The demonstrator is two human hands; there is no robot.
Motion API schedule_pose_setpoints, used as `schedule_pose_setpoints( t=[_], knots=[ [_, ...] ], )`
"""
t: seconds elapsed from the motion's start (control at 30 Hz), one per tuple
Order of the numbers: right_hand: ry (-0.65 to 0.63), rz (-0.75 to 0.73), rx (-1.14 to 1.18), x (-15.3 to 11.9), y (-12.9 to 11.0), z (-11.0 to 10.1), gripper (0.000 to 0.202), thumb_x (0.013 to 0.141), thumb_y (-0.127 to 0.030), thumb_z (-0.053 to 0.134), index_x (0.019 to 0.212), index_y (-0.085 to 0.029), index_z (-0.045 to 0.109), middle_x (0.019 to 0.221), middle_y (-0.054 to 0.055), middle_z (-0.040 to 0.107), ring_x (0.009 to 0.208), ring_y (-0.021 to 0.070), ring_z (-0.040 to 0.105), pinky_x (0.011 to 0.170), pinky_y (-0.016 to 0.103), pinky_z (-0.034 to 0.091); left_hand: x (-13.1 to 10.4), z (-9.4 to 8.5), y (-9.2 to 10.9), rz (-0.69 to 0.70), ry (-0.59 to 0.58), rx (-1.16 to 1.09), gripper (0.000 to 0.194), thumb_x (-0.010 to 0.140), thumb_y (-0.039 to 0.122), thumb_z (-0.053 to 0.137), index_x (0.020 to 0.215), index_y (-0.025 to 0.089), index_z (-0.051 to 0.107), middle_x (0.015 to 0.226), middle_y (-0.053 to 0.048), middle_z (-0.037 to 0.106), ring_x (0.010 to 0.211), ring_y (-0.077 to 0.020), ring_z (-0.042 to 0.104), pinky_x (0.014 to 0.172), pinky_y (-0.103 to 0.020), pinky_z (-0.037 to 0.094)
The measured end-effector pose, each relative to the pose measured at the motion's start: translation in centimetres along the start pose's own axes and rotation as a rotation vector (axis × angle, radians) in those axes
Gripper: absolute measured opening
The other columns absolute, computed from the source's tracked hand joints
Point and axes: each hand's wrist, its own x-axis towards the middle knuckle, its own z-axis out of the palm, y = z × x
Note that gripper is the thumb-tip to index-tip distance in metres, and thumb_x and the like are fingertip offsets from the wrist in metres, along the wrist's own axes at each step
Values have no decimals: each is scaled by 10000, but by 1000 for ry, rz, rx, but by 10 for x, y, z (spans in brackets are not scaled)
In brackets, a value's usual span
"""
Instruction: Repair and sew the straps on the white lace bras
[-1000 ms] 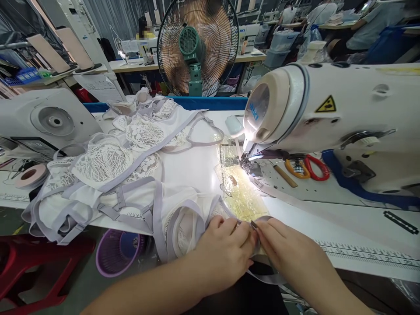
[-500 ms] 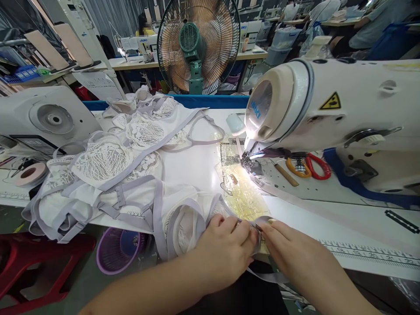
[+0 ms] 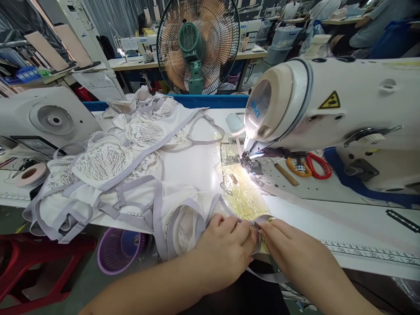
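At the table's front edge, my left hand is closed on the lavender strap of a white lace bra. My right hand pinches the same strap just to the right, its fingertips almost meeting those of the left. Between them shows a small dark piece, too small to name. Part of the strap loops above the fingers and a length hangs below them. The held bra spreads leftward, against a pile of similar lace bras.
A sewing machine stands right, its lamp lighting the needle area. Near it lie red-and-orange-handled scissors and a wooden-handled tool. A fan stands behind the table; a purple basket and red stool are below left.
Both hands stay in nearly the same place on the strap. The small dark piece between the fingertips has shifted very slightly; the bras lie as before.
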Motion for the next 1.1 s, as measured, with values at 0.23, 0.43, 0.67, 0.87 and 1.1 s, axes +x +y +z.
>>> schedule_pose_setpoints(
  t=[0.23,0.43,0.67,0.87,1.1],
  knots=[
    [-27,-32,-8,-2,0,1,269,786,-66,292,633,-204,465,552,-10,461,390,127,459,357,238,283,0,-1,0,2,2,2,412,914,352,341,1262,139,398,1173,-75,498,1006,-212,433,808,-379,335],
    [-67,-39,-19,-5,1,-1,246,762,-53,305,682,-194,490,568,-2,492,413,130,478,377,236,297,1,-1,1,1,-10,19,430,903,375,369,1266,147,396,1164,-82,494,997,-206,439,806,-375,340],
    [-30,-15,-14,-8,3,-1,275,861,-140,268,782,-176,529,619,16,512,429,131,477,375,243,307,1,-1,0,2,-14,13,430,901,379,371,1264,150,401,1180,-81,489,1005,-211,437,814,-378,338],
    [-69,18,19,-12,5,3,270,878,-173,281,805,-183,540,630,6,508,455,137,497,375,245,329,0,-3,0,9,-17,36,444,890,390,393,1268,158,400,1195,-90,484,1020,-214,435,819,-369,336],
    [-160,179,255,-22,24,-3,220,904,-306,365,851,-224,562,674,-1,560,532,117,555,435,218,396,-1,-6,1,2,-27,52,443,880,407,416,1266,191,412,1233,-76,474,1050,-214,429,842,-373,342]
  ],
)
